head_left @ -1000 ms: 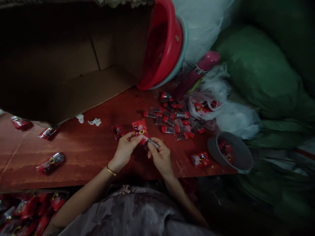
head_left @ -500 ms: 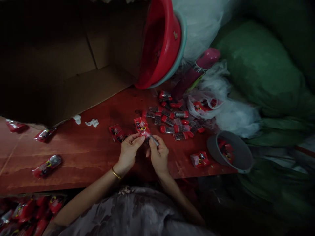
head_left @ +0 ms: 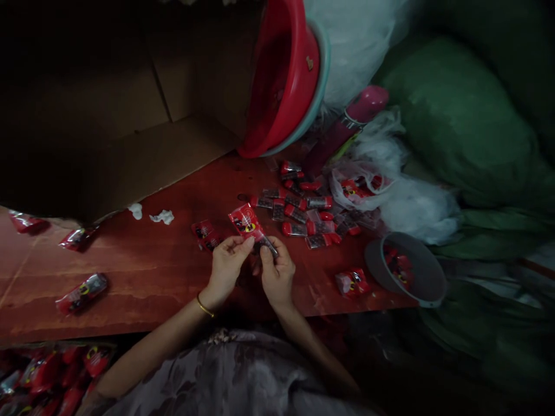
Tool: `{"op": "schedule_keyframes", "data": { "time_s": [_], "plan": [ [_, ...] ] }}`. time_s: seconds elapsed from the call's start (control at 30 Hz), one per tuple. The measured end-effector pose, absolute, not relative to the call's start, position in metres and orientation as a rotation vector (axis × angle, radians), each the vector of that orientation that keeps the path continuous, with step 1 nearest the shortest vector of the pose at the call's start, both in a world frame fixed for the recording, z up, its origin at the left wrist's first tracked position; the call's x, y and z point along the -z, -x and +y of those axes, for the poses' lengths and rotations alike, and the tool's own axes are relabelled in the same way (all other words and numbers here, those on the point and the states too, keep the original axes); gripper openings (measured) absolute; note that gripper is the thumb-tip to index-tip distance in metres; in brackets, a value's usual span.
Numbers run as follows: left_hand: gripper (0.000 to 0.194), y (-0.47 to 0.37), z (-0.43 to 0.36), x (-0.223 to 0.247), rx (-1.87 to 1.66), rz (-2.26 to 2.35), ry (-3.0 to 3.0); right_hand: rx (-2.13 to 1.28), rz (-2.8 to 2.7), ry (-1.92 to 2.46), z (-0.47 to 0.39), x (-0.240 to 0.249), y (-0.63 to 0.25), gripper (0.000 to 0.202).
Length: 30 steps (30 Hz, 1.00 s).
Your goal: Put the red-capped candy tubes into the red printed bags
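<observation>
While the left hand (head_left: 225,266) pinches a red packet (head_left: 244,219) between thumb and fingers, the right hand (head_left: 278,274) closes its fingers on a small dark piece (head_left: 271,247) at the packet's lower end. Both are above the tabletop (head_left: 147,277), left of scattered red-and-dark items (head_left: 295,229).

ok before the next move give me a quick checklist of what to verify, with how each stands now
1. Left hand on the red packet: ok, thumb and fingers pinch its lower part.
2. Right hand holding: ok, it grips the dark piece at the packet's near end.
3. Packet sealed: cannot tell, the fingers cover that part.
4. Space beside the left hand clear: not ok, another red packet lies there.
5. Grey bowl fully on the table: cannot tell.
</observation>
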<state>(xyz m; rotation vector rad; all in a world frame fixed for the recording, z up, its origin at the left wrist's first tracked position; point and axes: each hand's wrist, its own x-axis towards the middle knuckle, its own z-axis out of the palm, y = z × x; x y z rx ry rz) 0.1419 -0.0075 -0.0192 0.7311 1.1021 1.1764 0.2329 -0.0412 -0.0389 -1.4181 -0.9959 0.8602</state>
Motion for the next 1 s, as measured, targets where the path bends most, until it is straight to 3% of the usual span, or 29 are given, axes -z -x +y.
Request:
{"op": "schedule_keyframes", "data": {
  "time_s": [0.13, 0.37, 0.6, 0.9, 1.0],
  "plan": [
    [0.032, -0.136, 0.002, 0.015, -1.073, 0.998, -0.834, -0.870, -1.055, 1.409, -0.037, 0.034, -0.231, 0.023],
    [0.034, -0.129, 0.013, 0.006, -1.096, 0.978, -0.687, -1.225, -1.025, 1.176, -0.030, 0.035, -0.228, 0.025],
    [0.040, -0.134, 0.000, 0.018, -1.005, 0.981, -0.680, -1.089, -1.031, 1.246, -0.033, 0.041, -0.228, 0.024],
    [0.045, -0.125, -0.001, 0.008, -0.983, 1.012, -0.531, -1.346, -1.041, 1.181, -0.023, 0.037, -0.216, 0.030],
    [0.043, -0.113, -0.002, 0.017, -0.998, 0.992, -0.456, -1.196, -1.184, 1.247, -0.015, 0.040, -0.212, 0.034]
  ]
}}
